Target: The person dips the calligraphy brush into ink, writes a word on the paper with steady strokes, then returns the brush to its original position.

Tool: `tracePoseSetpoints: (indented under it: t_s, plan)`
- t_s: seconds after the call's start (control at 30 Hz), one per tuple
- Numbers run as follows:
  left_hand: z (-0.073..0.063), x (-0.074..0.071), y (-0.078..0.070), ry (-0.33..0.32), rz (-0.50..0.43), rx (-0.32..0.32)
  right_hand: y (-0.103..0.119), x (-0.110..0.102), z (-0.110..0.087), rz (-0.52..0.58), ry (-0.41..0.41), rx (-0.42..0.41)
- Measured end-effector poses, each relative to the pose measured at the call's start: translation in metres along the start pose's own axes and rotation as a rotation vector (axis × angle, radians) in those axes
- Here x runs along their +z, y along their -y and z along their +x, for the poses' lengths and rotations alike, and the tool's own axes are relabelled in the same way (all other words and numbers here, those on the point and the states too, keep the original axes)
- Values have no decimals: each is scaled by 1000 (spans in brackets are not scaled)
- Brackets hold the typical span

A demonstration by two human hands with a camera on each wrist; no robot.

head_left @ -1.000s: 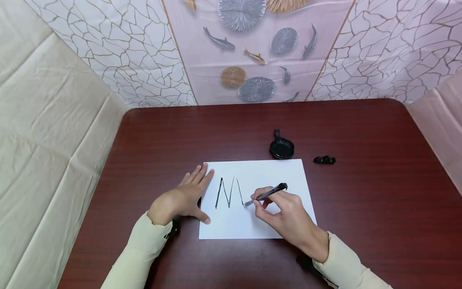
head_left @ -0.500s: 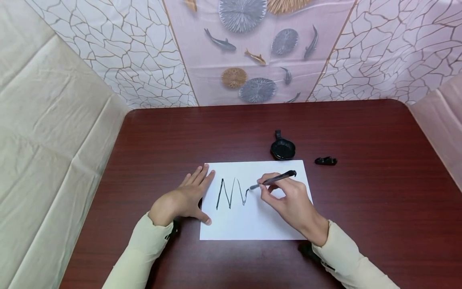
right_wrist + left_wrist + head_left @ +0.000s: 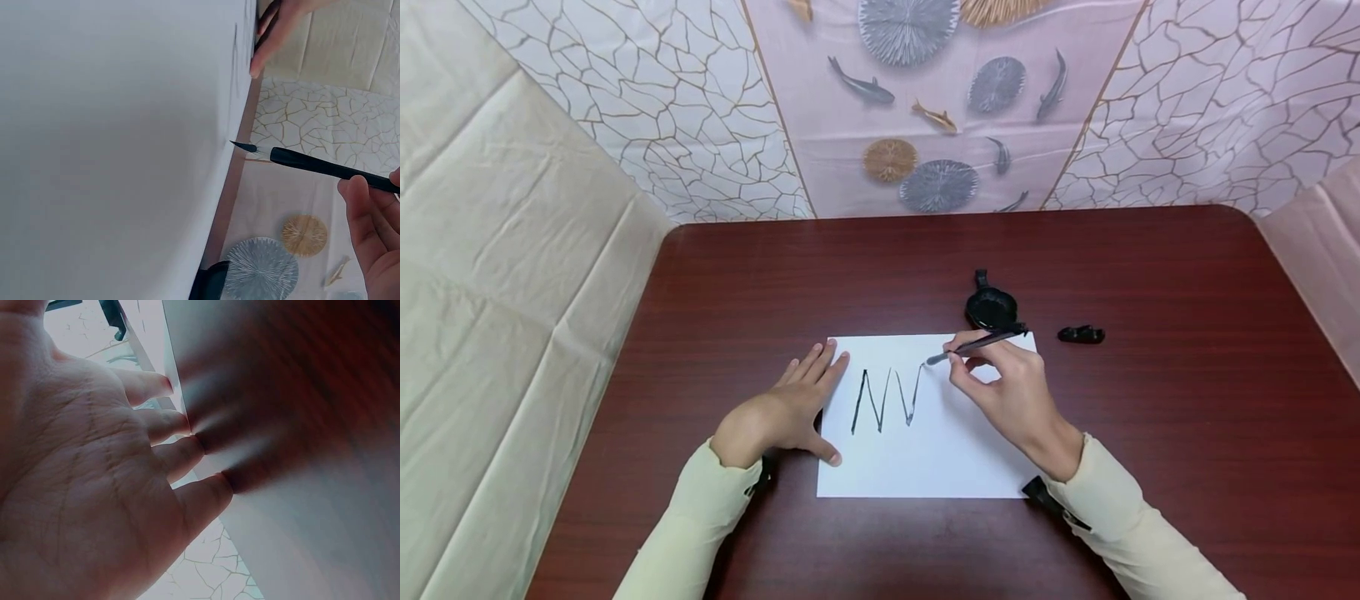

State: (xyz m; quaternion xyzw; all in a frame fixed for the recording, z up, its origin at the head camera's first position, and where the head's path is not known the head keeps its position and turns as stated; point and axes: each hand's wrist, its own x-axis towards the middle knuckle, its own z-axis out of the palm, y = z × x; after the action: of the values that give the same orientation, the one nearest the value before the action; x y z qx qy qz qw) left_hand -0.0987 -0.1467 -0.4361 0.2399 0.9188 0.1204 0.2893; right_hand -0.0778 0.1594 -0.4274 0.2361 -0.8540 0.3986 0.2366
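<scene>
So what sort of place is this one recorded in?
Likely a screened-off desk for brush writing: a dark wooden table hemmed by patterned sheets, with white paper, a brush and an ink dish.

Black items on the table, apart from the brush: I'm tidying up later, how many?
2: a round ink dish just beyond the paper, and a small brush rest to its right.

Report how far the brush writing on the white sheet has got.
Done: four slanted black strokes zigzag across the paper's left half. In hand: the right hand grips the brush, its tip at the top of the last stroke; the left hand rests flat on the paper's left edge. Left: the right half and lower part are blank.
</scene>
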Motion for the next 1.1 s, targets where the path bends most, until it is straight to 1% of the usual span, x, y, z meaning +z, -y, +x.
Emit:
tracePoseSetpoints:
  t_s: [0.37, 0.73, 1.1]
  plan:
    - [-1, 0, -1, 5, 12, -7, 10, -10, 0, -1, -41, -22]
    - [1, 0, -2, 6, 9, -9, 16, -20, -1, 10, -42, -27]
    - [1, -1, -2, 14, 5, -22, 18, -26, -4, 17, -23, -31]
